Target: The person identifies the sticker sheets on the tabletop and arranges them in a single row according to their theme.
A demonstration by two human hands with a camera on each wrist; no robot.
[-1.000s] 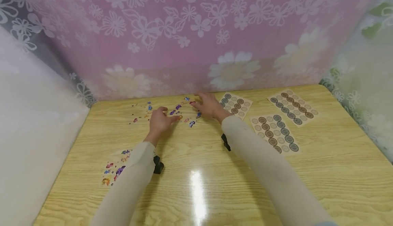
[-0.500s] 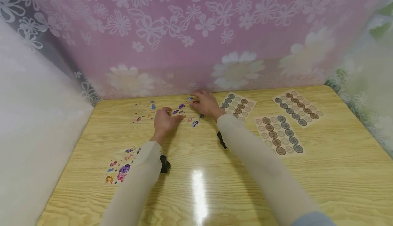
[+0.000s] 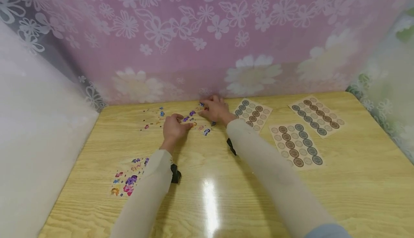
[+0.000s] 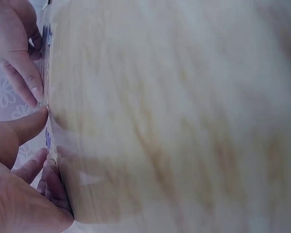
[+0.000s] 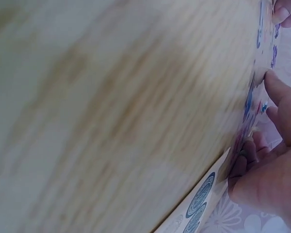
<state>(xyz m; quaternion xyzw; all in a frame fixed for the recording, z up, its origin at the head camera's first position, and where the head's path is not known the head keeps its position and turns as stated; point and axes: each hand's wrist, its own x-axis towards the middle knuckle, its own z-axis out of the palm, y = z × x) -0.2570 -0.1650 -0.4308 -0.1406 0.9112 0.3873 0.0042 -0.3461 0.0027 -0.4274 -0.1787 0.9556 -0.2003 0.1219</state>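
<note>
A clear sheet [image 3: 185,118] printed with small colourful cartoon figures lies flat near the table's back edge. My left hand [image 3: 173,129] rests on its middle, thumb stretched to the right and apart from the bent fingers. Over the sheet's right end is my right hand [image 3: 217,111], its thumb pointing left and its fingers bent toward the back edge. In the left wrist view the left hand's thumb [image 4: 31,125] touches the sheet, close to the other hand. The right wrist view shows my right hand [image 5: 276,170] along the sheet's printed figures [image 5: 250,104]. Palms partly hide the prints.
A second figure-printed sheet [image 3: 130,179] lies front left, partly under the left forearm. Paper sheets of brown and grey round coin prints lie right: one [image 3: 253,114] beside my right hand, another [image 3: 296,146] nearer, a third [image 3: 316,115] farther right. A flowered curtain [image 3: 194,62] hangs behind the table.
My right hand has shifted slightly left over the sheet, bringing it closer to the left hand. The head view has turned a little; the left hand keeps nearly the same place on the sheet.
</note>
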